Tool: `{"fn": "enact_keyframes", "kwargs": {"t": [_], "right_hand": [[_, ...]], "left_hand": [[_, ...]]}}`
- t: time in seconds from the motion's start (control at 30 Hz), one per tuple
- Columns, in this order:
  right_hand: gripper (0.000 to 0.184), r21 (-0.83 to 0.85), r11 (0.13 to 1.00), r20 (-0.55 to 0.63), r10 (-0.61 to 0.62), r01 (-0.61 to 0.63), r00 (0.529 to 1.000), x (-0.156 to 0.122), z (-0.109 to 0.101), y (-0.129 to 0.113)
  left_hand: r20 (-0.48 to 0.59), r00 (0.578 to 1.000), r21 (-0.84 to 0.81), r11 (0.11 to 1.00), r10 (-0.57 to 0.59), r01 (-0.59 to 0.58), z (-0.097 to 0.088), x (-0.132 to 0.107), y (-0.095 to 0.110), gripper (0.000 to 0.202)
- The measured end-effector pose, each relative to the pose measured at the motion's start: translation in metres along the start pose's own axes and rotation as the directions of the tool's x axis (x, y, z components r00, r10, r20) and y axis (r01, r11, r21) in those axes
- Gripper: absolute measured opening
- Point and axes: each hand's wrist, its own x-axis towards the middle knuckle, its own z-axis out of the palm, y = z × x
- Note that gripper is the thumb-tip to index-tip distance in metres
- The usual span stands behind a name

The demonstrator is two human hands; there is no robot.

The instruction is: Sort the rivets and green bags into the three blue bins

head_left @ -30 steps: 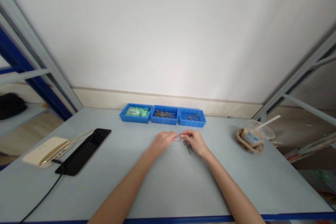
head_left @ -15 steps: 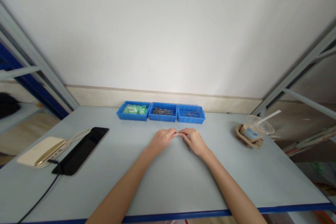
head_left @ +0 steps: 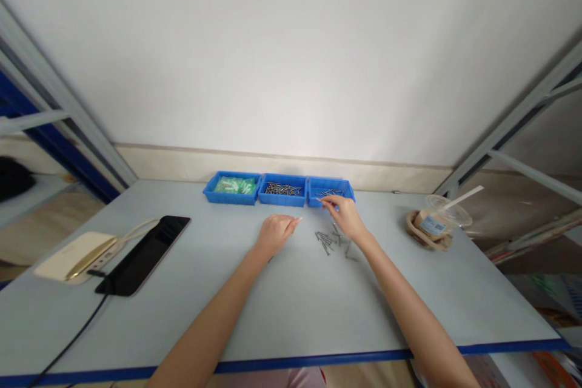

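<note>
Currently: loose steel nails [head_left: 328, 242] lie scattered on the grey table [head_left: 291, 309], just below the right blue bin [head_left: 316, 183]. Right hand [head_left: 346, 218] pinched over that bin's rim, grip unclear. Left hand [head_left: 276, 235] curled, contents unclear; open table nearer the body.

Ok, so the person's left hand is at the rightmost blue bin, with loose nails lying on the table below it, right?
Not quite: the head view shows it is the right hand at the rightmost blue bin. The left hand is away from that bin. The loose nails do lie on the table below it.
</note>
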Motion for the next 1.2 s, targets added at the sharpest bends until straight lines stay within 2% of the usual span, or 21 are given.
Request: {"fn": "enact_keyframes", "kwargs": {"t": [0.07, 0.13, 0.2, 0.27, 0.33, 0.4, 0.47, 0.5, 0.57, 0.63, 0.77, 0.87, 1.0, 1.1, 1.2], "right_hand": [[0.027, -0.091, 0.993, -0.002, 0.076, -0.076, 0.997, 0.015, -0.013, 0.010], [0.030, -0.252, 0.953, -0.032, 0.165, -0.167, 0.986, 0.022, -0.027, 0.020], [0.034, -0.392, 0.883, -0.089, 0.242, -0.257, 0.966, 0.017, -0.038, 0.028], [0.034, -0.439, 0.850, -0.101, 0.277, -0.292, 0.956, 0.004, -0.044, 0.035], [0.026, -0.408, 0.888, 0.006, 0.234, -0.212, 0.972, -0.012, -0.045, 0.039], [0.020, -0.336, 0.941, 0.178, 0.108, -0.043, 0.978, -0.027, -0.040, 0.040], [0.024, -0.281, 0.955, 0.299, -0.009, 0.098, 0.954, -0.037, -0.033, 0.038], [0.023, -0.278, 0.952, 0.330, -0.032, 0.130, 0.943, -0.039, -0.030, 0.037], [0.015, -0.306, 0.945, 0.351, -0.003, 0.118, 0.936, -0.042, -0.025, 0.035], [0.008, -0.350, 0.935, 0.336, 0.078, 0.048, 0.939, -0.041, -0.022, 0.036], [0.008, -0.374, 0.924, 0.260, 0.184, -0.077, 0.948, -0.040, -0.018, 0.038], [0.013, -0.238, 0.960, 0.245, 0.209, -0.151, 0.947, -0.038, -0.015, 0.027], [0.013, 0.119, 0.973, 0.272, 0.160, -0.199, 0.949, -0.034, -0.005, 0.000], [0.010, 0.322, 0.928, 0.270, 0.099, -0.186, 0.958, -0.031, 0.006, -0.015], [0.007, 0.403, 0.889, 0.261, 0.115, -0.216, 0.958, -0.031, 0.016, -0.018]], "left_hand": [[0.000, 1.000, -0.032, 0.999, -0.009, 0.009, -0.001, 0.000, 0.000, 0.057], [0.009, 1.000, -0.044, 0.999, -0.010, 0.010, -0.001, -0.001, 0.000, 0.057], [0.012, 1.000, -0.049, 0.999, -0.006, 0.007, -0.002, -0.001, 0.001, 0.056], [0.010, 1.000, -0.051, 0.999, 0.001, -0.001, -0.003, 0.000, 0.002, 0.057], [0.015, 1.000, -0.048, 0.999, 0.013, -0.012, -0.003, 0.000, 0.002, 0.057], [0.033, 0.999, -0.043, 0.999, 0.026, -0.024, -0.002, 0.001, 0.003, 0.058], [0.055, 0.998, -0.034, 0.999, 0.034, -0.033, 0.000, 0.001, 0.003, 0.058], [0.064, 0.997, -0.027, 0.999, 0.038, -0.036, 0.000, 0.001, 0.003, 0.057], [0.073, 0.997, -0.016, 0.999, 0.039, -0.038, 0.001, 0.001, 0.003, 0.057], [0.077, 0.996, -0.010, 0.999, 0.036, -0.035, 0.002, 0.001, 0.002, 0.055], [0.089, 0.995, 0.026, 0.999, 0.037, -0.040, 0.004, 0.000, 0.000, 0.051], [0.054, 0.996, 0.074, 0.994, 0.073, -0.077, 0.007, -0.001, -0.002, 0.043], [-0.027, 0.964, 0.142, 0.956, 0.263, -0.257, 0.013, -0.003, -0.001, 0.036], [0.009, 0.919, 0.214, 0.897, 0.395, -0.388, 0.014, -0.004, 0.001, 0.033], [0.062, 0.903, 0.262, 0.866, 0.425, -0.425, 0.013, -0.004, 0.003, 0.033]]}}
